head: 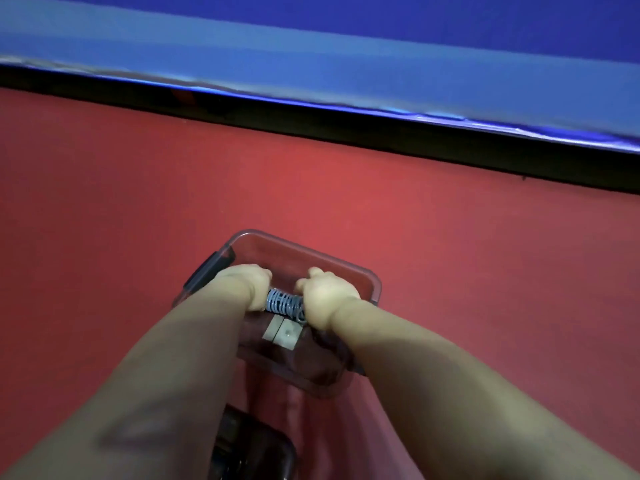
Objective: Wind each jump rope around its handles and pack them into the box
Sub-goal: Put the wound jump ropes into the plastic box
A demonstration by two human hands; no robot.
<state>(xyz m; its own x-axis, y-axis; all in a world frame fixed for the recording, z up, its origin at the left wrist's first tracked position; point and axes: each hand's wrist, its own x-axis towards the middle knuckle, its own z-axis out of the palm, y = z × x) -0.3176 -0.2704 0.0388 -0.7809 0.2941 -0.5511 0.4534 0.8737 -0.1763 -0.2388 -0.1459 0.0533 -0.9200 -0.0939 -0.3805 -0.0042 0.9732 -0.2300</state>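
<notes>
In front of the clear box (294,258) a dark thing (252,445) is cut off and unclear, inside the box the left hand (247,284) and right hand (327,292) curl round the ends of the wound jump rope (284,303), hiding its handles, and red floor (450,237) spreads around the box to a black edge (346,133).

A red surface (104,202) meets a black strip (311,124) below a blue wall (311,39).
</notes>
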